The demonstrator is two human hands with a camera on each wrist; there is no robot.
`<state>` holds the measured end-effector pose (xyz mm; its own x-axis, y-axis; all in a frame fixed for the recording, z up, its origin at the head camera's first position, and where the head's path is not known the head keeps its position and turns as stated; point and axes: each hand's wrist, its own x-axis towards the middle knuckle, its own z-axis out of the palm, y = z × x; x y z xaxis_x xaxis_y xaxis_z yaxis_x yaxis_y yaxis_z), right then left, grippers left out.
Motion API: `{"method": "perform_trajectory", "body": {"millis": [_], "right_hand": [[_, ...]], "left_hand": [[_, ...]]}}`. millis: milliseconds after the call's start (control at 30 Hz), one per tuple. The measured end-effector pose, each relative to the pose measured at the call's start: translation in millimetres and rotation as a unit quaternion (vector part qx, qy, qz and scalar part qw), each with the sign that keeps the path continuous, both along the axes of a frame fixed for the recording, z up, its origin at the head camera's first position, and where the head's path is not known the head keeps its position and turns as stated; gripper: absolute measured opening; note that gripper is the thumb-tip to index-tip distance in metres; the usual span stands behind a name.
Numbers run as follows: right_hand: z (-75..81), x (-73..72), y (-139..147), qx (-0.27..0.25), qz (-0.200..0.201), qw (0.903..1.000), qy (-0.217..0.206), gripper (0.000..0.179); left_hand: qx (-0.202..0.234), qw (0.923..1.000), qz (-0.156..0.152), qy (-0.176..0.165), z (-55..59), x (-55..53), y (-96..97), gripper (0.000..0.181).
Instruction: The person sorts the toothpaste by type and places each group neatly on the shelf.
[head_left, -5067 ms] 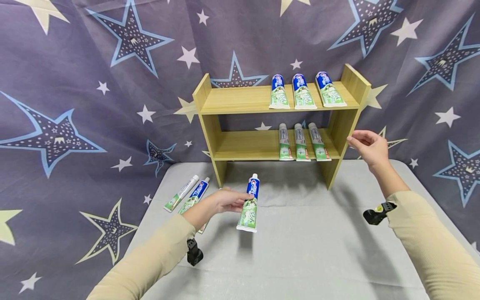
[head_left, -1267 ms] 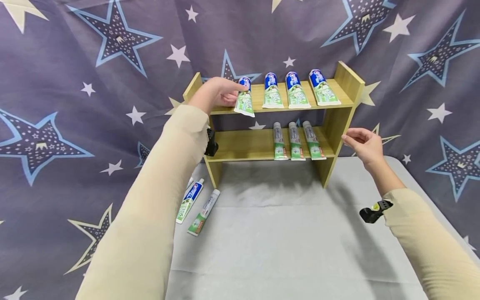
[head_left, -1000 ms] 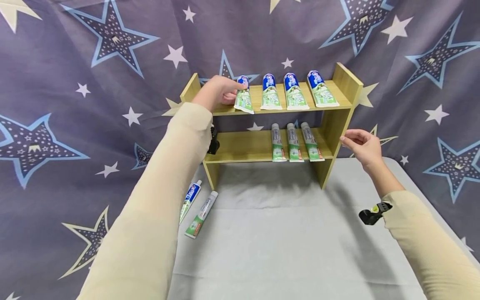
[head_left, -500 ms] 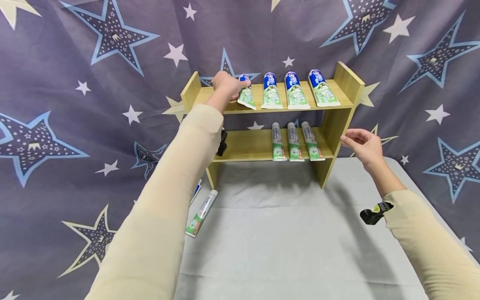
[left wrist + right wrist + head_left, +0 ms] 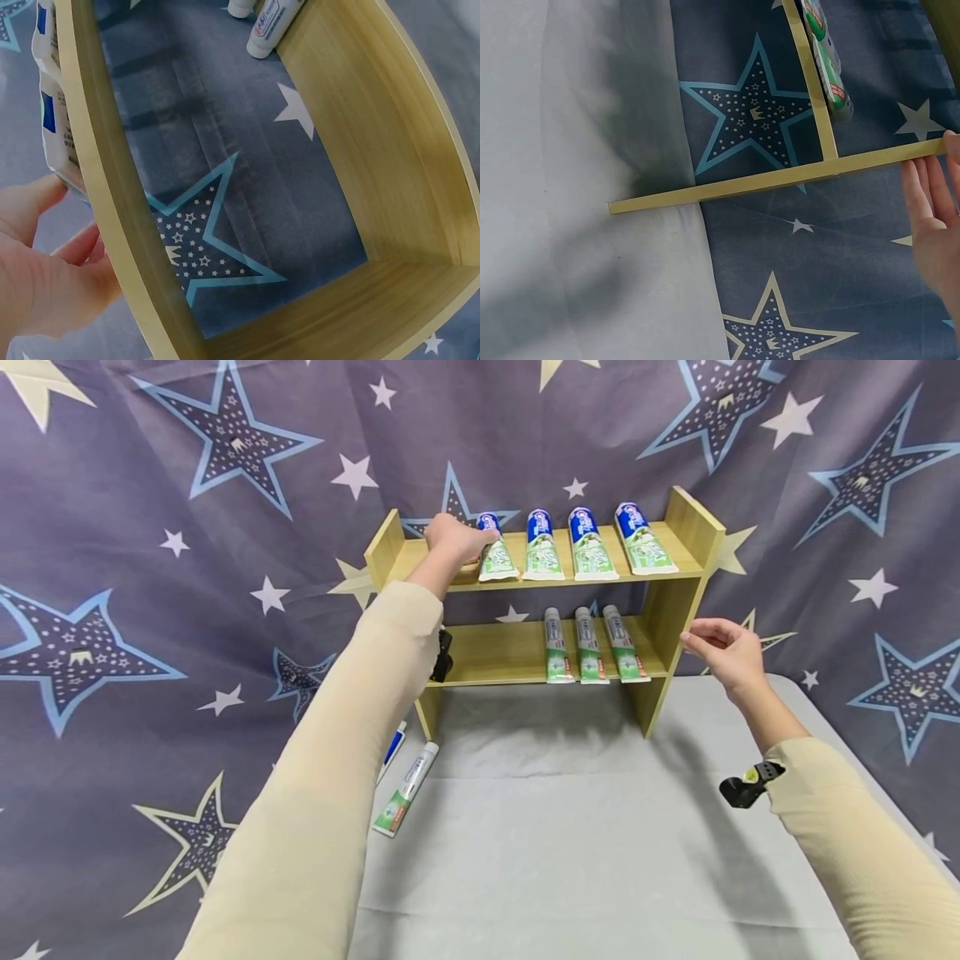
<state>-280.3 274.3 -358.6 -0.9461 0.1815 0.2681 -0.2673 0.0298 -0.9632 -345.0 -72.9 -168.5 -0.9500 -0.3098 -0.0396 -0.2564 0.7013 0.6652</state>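
Plainly, one tube touches the left hand.

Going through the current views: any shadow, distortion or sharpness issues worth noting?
Head view: brightly lit, with soft shadows on the table near the right sleeve; left wrist view: the shelf's edges bow, suggesting lens distortion, and print on the left-edge tubes is too soft to read; right wrist view: a dark, soft-edged shadow.

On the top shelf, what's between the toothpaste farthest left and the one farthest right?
Two more blue-and-green toothpaste tubes, a little apart, in the head view.
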Motion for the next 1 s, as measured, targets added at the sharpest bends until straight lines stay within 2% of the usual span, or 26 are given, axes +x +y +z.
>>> {"method": "perform_trajectory", "body": {"millis": [167,400,533,633,700,767,867,1000], "right_hand": [[0.9,1.2,-0.5,-0.006,0.004,1.0,-0.005,0.02],[2.4,2.7,-0.3,0.02,-0.003,0.9997,-0.01,0.019],[2.1,2.5,0.3,0.021,-0.004,0.9997,-0.012,0.019],[0.0,2.1,0.8,0.007,0.001,0.9999,-0.013,0.02],[-0.9,2.3,0.7,-0.001,0.004,0.9999,-0.011,0.02],[-1.0,2.6,0.3,-0.008,0.008,0.9999,-0.007,0.02],[0.2,3.1,-0.7,-0.016,0.013,0.9998,-0.003,0.02],[2.1,3.0,-0.8,-0.028,0.016,0.9995,0.0,0.02]], "left_hand": [[-0.002,0.9999,0.007,-0.011,0.1,-0.3,-1.7,0.081],[-0.02,0.9995,0.005,-0.026,-0.8,-1.6,-2.7,0.081],[-0.038,0.9989,0.001,-0.028,-1.6,-1.5,-2.0,0.08],[-0.03,0.9994,-0.003,-0.018,-4.0,0.6,-4.7,0.072],[-0.005,0.9999,-0.014,0.002,-6.5,3.8,-10.4,0.062],[0.041,0.9985,-0.028,0.024,-8.8,9.2,-17.7,0.049],[0.106,0.9908,-0.065,0.054,-12.9,18.8,-29.8,0.04],[0.152,0.9797,-0.104,0.079,-18.7,35.0,-41.7,0.04]]}}
